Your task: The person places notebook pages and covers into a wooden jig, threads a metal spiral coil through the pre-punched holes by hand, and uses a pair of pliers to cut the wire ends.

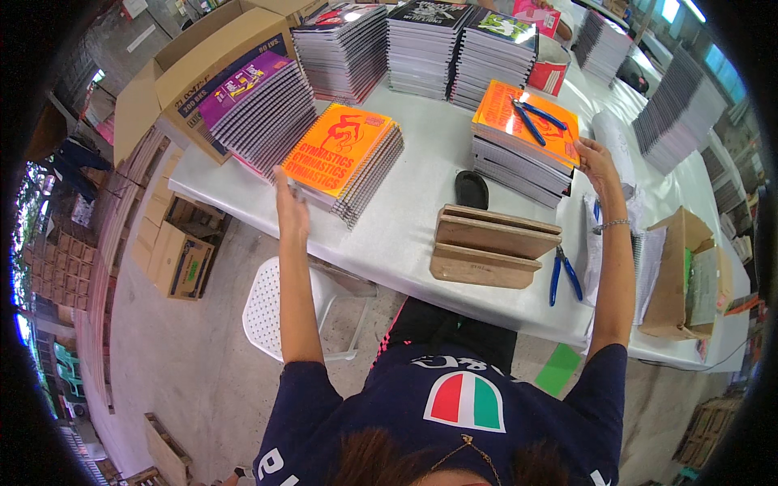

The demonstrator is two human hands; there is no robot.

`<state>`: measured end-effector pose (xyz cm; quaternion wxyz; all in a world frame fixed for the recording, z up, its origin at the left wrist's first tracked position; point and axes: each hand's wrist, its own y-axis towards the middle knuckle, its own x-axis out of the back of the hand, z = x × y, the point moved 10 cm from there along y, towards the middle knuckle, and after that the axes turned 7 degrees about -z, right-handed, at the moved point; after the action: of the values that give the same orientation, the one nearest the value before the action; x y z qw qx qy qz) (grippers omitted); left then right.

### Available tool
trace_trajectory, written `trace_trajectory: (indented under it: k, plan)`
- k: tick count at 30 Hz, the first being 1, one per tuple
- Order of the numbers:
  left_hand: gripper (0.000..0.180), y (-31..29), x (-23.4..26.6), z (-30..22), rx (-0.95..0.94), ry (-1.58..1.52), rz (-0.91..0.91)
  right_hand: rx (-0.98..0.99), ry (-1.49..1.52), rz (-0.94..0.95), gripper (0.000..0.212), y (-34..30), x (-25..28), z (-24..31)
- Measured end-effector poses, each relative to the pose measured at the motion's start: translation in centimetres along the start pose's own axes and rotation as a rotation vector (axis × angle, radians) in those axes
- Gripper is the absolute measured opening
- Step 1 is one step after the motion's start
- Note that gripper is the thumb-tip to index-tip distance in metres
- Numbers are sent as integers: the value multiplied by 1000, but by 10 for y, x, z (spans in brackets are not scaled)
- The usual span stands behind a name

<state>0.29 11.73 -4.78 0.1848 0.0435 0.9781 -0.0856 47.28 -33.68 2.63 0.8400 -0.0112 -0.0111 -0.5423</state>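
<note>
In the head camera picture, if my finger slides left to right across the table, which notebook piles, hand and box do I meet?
Purple-topped notebook stack → left orange-topped stack → right orange-topped stack → right hand → right-side cardboard box.

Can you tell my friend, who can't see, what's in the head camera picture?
Someone's left hand is at a stack of orange-topped spiral notebooks, the right hand at another stack with blue-handled pliers on top. A wooden stand sits on the white table.

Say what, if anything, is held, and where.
Cannot tell: right hand touches right edge of right orange stack, left hand is at left corner of left orange stack.
</note>
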Motion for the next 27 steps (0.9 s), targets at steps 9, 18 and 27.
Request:
trace_trajectory:
  k: [9, 18, 27]
  plan:
    - [56, -68, -68, -5, 251, -224, 314, -116, -91, -23, 29, -10, 2, 15]
    - [57, -59, -69, -4, 215, -203, 330, 34, -167, 82, 12, 19, -2, 21]
    - [58, -56, -80, 14, 171, -316, 343, -174, -90, 180, 19, 46, 35, -16]
